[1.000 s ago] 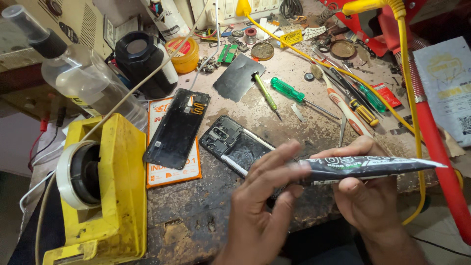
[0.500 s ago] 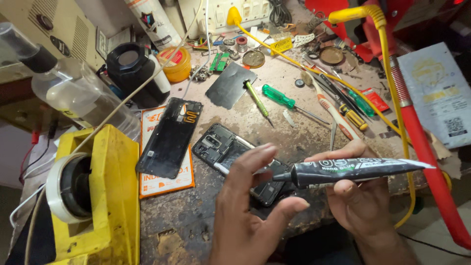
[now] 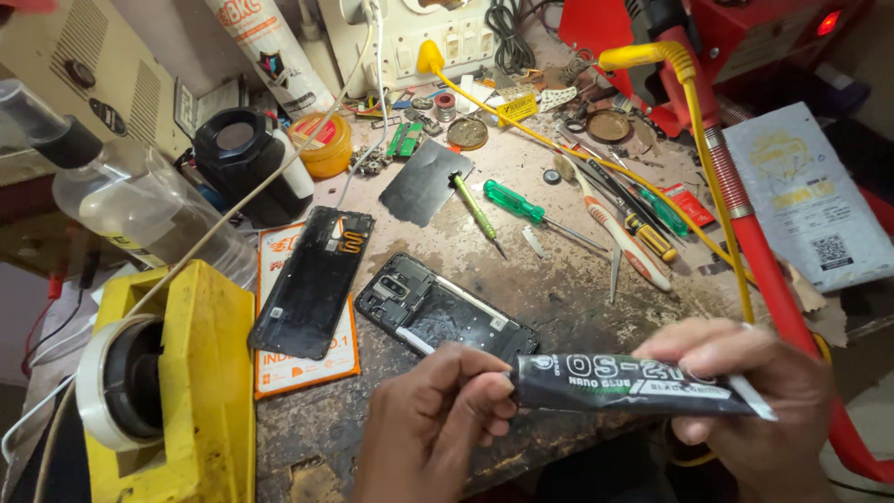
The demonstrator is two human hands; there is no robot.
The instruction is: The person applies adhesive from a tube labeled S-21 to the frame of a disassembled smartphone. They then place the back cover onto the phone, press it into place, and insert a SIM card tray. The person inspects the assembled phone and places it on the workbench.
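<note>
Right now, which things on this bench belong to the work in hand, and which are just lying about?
In hand: glue tube, held by left hand and right hand; opened phone; back cover.
Lying about: green screwdriver, tape dispenser, clear bottle, tweezers.

glue tube [image 3: 633, 384]: black, white lettering
open phone [image 3: 445, 315], just beyond the grip: black
back cover [image 3: 314, 281], further left: black, on an orange and white card [image 3: 305, 365]
tape dispenser [image 3: 191, 391], far left: yellow
screwdriver [image 3: 512, 202], beyond: green handle
</note>
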